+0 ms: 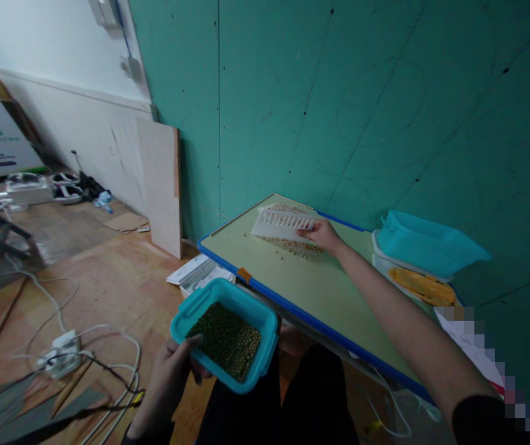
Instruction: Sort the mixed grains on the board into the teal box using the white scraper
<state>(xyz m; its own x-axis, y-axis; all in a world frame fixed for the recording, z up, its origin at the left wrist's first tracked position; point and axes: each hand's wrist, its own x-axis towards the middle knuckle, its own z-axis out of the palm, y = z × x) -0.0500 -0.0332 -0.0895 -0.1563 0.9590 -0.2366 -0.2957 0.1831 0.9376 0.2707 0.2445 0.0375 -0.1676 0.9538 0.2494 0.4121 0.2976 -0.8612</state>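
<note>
My left hand grips the near-left rim of a teal plastic container, thumb over the edge. Inside lie dark green beans and, toward the right side, paler round beans. The container is held just off the table's front edge, above my lap. On the pale table, my right hand pinches the right end of a white slotted plastic piece, perhaps a scraper. It is tilted over a spread of small tan and brown grains. A few loose grains lie nearer the front.
At the table's right end sit a turquoise bin, an orange-yellow cloth and papers. A green wall borders the back. On the floor at left are a power strip and cables; a board leans behind.
</note>
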